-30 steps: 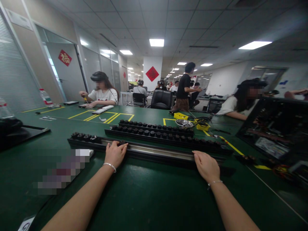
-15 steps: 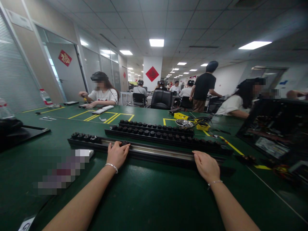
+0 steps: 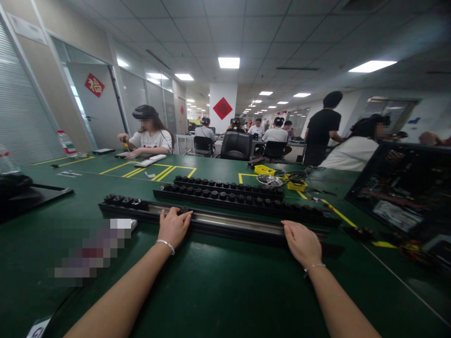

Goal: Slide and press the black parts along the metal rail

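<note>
A long black rail (image 3: pixel 225 224) with a shiny metal channel lies across the green table (image 3: pixel 211 291). Several black knob-like parts (image 3: pixel 123 201) sit in its left end. My left hand (image 3: pixel 174 227) is closed at the rail, thumb and fingers around a single black part (image 3: pixel 184 210) in the channel. My right hand (image 3: pixel 303 241) rests with its fingers pressed together on the front edge of the rail, towards its right end. Two more rails, a middle one (image 3: pixel 243 201) and a rear one (image 3: pixel 229 187), lie behind, filled with rows of similar black parts.
An open computer case (image 3: pixel 405 188) stands at the right. Behind the rails are a metal dish (image 3: pixel 269 180), a yellow tray (image 3: pixel 264 170) and cables. A blurred object (image 3: pixel 95 249) lies front left. A person (image 3: pixel 151 136) works across the table; others are beyond.
My left hand has slid slightly right along the rail together with the black part. My right hand has stayed in place. A standing person in the background has moved right.
</note>
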### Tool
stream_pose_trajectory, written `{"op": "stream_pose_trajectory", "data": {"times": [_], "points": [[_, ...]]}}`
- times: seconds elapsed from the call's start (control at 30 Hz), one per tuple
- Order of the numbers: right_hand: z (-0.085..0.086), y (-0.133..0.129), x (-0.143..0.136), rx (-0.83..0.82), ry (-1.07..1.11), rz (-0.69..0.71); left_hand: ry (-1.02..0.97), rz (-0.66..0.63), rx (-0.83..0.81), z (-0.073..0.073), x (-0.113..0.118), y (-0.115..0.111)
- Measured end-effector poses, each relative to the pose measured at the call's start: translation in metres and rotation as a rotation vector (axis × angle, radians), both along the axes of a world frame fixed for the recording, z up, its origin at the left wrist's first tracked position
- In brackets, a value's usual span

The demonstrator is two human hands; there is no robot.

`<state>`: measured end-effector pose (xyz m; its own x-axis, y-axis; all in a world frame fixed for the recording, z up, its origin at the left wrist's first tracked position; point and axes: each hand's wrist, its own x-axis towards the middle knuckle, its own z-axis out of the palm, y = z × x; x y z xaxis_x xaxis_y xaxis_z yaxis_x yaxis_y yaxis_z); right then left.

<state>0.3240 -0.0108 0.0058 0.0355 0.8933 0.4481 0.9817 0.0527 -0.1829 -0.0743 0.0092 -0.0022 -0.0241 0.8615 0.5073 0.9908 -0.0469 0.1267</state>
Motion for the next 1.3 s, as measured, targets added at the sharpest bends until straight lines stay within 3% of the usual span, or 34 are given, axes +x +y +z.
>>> {"op": "stream_pose_trajectory", "data": {"times": [1.3], "points": [[0.0003,-0.0001,-0.0007,0.012,-0.018,0.0,-0.001,-0.068,0.042,-0.0025,0.0086,-0.0003]]}}
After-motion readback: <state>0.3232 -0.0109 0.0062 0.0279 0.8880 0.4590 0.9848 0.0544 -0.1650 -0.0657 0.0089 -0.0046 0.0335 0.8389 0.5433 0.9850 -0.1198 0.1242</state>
